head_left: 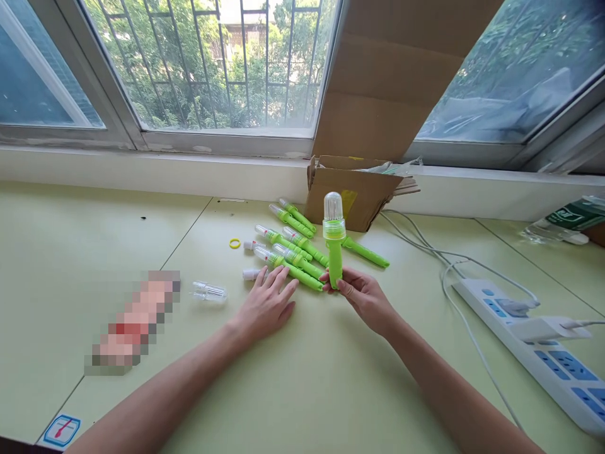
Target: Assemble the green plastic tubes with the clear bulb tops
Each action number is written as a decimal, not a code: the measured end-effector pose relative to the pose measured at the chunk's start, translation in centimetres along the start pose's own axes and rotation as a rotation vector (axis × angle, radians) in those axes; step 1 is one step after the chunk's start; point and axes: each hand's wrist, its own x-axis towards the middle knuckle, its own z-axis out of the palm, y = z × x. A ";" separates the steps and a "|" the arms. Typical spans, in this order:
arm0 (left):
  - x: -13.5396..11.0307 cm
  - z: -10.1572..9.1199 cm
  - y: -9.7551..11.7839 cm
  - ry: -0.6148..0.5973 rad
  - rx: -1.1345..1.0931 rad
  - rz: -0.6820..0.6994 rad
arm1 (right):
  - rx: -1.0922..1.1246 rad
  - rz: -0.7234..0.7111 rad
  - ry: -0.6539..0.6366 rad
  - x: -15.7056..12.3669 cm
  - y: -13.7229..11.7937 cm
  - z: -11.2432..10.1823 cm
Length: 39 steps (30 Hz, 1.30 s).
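Observation:
In my right hand (363,295) stands a bright green light stick (334,252), upright, its clear ribbed cap at the top. The fingers and thumb pinch the lower end of its green handle. My left hand (267,302) lies palm down on the table, fingers spread and holding nothing. Its fingertips reach a small white cylinder (249,275) and the nearest of several similar green light sticks (302,275), which lie in a loose pile; whether they press on either I cannot tell. Left of that hand lie clear plastic caps (209,292).
A yellow ring (234,243) lies left of the pile. Behind stands an open cardboard box (354,189) against the window ledge. To the right are a white power strip (529,353) with plugs and cables, and a plastic bottle (567,217). A blurred-out patch (135,321) covers something at left.

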 end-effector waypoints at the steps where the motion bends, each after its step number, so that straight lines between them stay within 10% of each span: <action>1: 0.0 0.0 0.0 0.003 -0.001 0.001 | 0.010 0.011 -0.011 -0.2 -0.1 0.2; 14: 0.1 -0.1 0.1 0.024 -0.040 -0.003 | -0.040 0.123 -0.110 -0.3 -0.6 5.6; 24: -0.1 0.4 -0.4 0.495 -0.209 -0.133 | -0.175 0.349 -0.368 -1.5 -1.7 2.0; 30: 0.0 -0.5 -0.4 0.358 0.163 0.125 | -0.256 0.494 -0.581 -1.5 -1.9 1.6; 39: -0.1 -2.1 -0.2 0.407 0.472 0.106 | -0.721 0.038 -0.380 -2.1 -1.1 3.2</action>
